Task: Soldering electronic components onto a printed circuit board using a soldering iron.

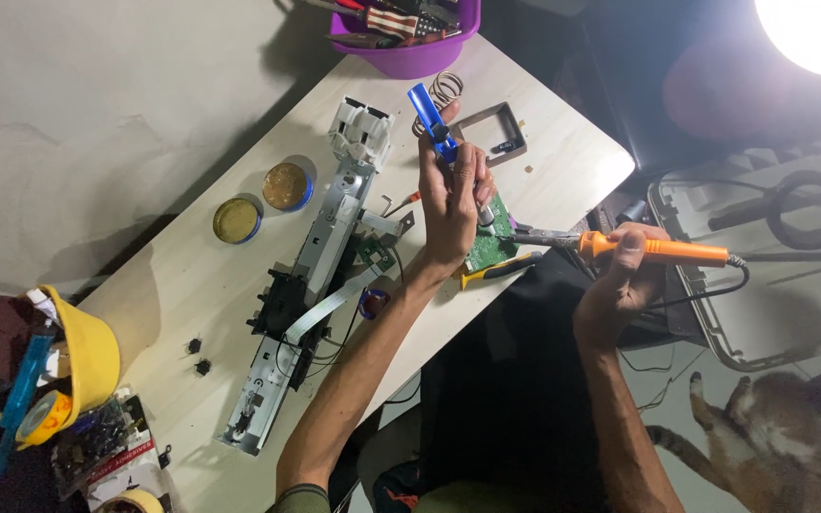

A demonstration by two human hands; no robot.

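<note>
My left hand (452, 198) grips a blue desoldering pump (432, 122) upright, its tip down on a green circuit board (492, 243) at the table's near edge. My right hand (620, 275) holds an orange-handled soldering iron (653, 250) level, its metal tip pointing left and meeting the board beside the pump's tip. The iron's black cord trails off to the right. A yellow-handled tool (496, 271) lies under the board's edge.
A long dismantled metal mechanism (320, 275) lies across the light wooden table (192, 285). Two open round tins (260, 202), a purple bowl of tools (406, 28), a wire spring (444, 90), a small frame (491, 131) and a yellow container (87, 356) are about. A cat (791, 427) lies at lower right.
</note>
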